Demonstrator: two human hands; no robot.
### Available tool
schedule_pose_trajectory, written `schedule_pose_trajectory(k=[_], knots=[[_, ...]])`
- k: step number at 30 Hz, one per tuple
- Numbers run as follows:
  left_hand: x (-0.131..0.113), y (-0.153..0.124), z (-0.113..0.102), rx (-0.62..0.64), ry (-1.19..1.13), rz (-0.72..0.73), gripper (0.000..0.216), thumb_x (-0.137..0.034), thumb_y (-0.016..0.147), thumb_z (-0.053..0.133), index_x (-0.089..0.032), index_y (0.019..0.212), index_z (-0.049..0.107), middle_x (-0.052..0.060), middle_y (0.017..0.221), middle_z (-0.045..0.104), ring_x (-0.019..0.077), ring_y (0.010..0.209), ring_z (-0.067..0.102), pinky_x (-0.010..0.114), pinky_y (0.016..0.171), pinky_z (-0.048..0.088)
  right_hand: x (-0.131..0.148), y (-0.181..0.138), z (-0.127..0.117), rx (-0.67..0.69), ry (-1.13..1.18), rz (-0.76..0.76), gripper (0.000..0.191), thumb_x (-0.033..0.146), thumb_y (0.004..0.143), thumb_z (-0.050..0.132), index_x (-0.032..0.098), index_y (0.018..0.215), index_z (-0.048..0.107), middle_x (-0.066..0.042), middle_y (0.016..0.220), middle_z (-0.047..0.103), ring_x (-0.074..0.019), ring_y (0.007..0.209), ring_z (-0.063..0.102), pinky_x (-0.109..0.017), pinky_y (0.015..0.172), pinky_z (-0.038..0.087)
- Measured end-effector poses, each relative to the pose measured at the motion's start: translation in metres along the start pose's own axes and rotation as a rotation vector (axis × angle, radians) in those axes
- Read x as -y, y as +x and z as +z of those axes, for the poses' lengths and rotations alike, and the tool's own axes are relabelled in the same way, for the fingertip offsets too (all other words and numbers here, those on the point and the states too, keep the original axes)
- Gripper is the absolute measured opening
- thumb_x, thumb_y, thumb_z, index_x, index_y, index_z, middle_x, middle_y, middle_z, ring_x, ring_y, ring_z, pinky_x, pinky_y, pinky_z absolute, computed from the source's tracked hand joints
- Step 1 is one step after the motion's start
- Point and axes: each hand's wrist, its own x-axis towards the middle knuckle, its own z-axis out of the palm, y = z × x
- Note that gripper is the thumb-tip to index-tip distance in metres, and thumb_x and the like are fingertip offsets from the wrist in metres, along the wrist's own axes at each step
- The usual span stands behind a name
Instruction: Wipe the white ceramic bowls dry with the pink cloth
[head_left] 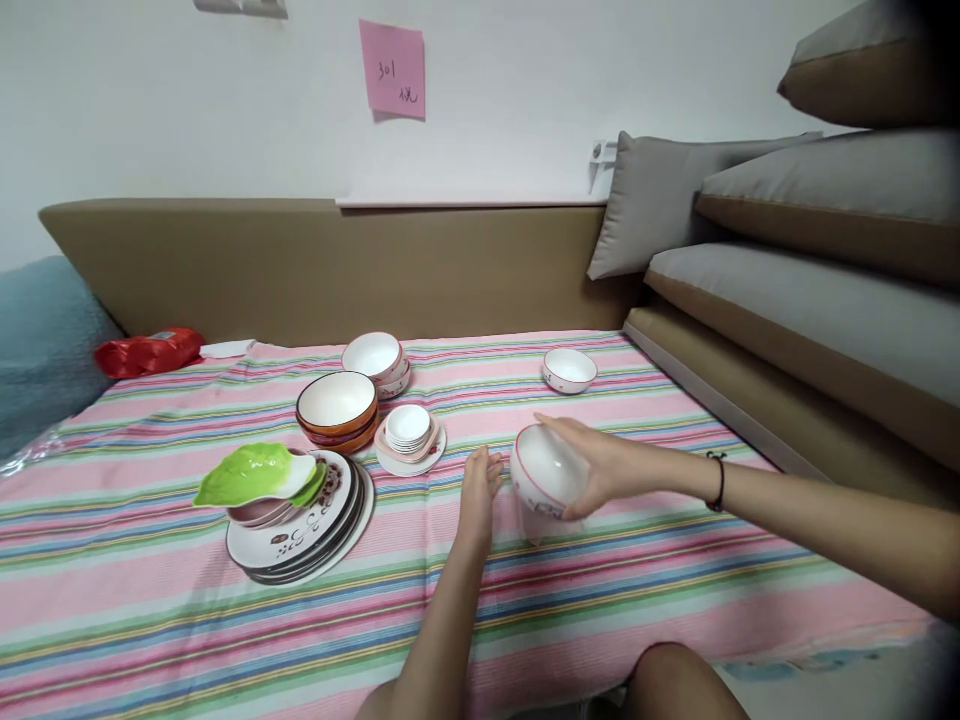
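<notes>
My right hand (600, 465) grips a white bowl with a red rim (546, 470), tilted on its side just above the striped cloth (637, 560). My left hand (480, 490) is stretched out flat beside the bowl's left edge, fingers apart, holding nothing. A second white bowl with a red rim (569, 369) stands farther back on the cloth. To the left lie a stack of patterned plates (322, 530) topped by green leaf-shaped dishes (251, 475), a stack of brown-rimmed bowls (337, 408), small white saucers (409, 432) and another stack of white bowls (375, 358).
Grey and tan cushions (787, 260) are piled at the right. A tan padded backrest (300, 260) runs behind the cloth. A red bag (148, 350) lies at the far left, near a blue cushion (37, 340). A pink note (392, 68) hangs on the wall. My knee (675, 680) shows at the bottom.
</notes>
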Motion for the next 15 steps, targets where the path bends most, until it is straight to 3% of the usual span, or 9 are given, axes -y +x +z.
schedule_pose_trajectory(k=[3,6,9,12,15], knots=[[0.001,0.001,-0.006,-0.012,0.108,0.029,0.027,-0.035,0.078,0.07,-0.019,0.099,0.066,0.01,0.102,0.069,0.0256,0.101,0.062,0.037,0.093,0.042,-0.01,0.03,-0.038,-0.122,-0.205,0.026,0.123,0.036,0.036,0.092,0.016,0.146,0.041,-0.017,0.141,0.052,-0.0417,0.135,0.042,-0.053,0.112,0.032],[0.005,-0.003,-0.008,0.105,0.228,0.127,0.021,-0.025,0.07,0.077,-0.02,0.09,0.072,0.012,0.105,0.07,0.0294,0.107,0.06,0.037,0.095,0.041,-0.021,0.068,-0.082,-0.145,-0.398,0.072,0.11,0.042,0.051,0.087,0.01,0.145,0.04,-0.019,0.136,0.056,-0.0382,0.122,0.055,-0.048,0.104,0.043],[0.005,-0.008,-0.008,0.24,0.418,0.226,0.027,-0.024,0.072,0.074,-0.024,0.099,0.074,0.013,0.117,0.068,0.032,0.115,0.056,0.037,0.092,0.043,-0.033,0.102,-0.119,-0.251,-0.558,0.266,0.119,0.046,0.057,0.085,0.001,0.15,0.027,-0.025,0.145,0.046,-0.0394,0.131,0.048,-0.044,0.107,0.04],[-0.001,-0.009,-0.012,0.25,0.565,0.3,0.03,-0.028,0.077,0.07,-0.026,0.107,0.073,0.012,0.121,0.067,0.0314,0.114,0.057,0.036,0.09,0.043,-0.049,0.126,-0.14,-0.247,-0.572,0.349,0.128,0.051,0.058,0.084,-0.004,0.152,0.016,-0.029,0.151,0.035,-0.0417,0.136,0.041,-0.047,0.108,0.039],[-0.004,-0.009,-0.016,0.241,0.612,0.253,0.025,-0.033,0.078,0.068,-0.025,0.101,0.074,0.012,0.107,0.071,0.0287,0.092,0.063,0.035,0.075,0.046,-0.065,0.141,-0.145,-0.216,-0.591,0.407,0.132,0.052,0.058,0.084,-0.003,0.153,0.011,-0.03,0.152,0.033,-0.0413,0.137,0.04,-0.047,0.109,0.038]])
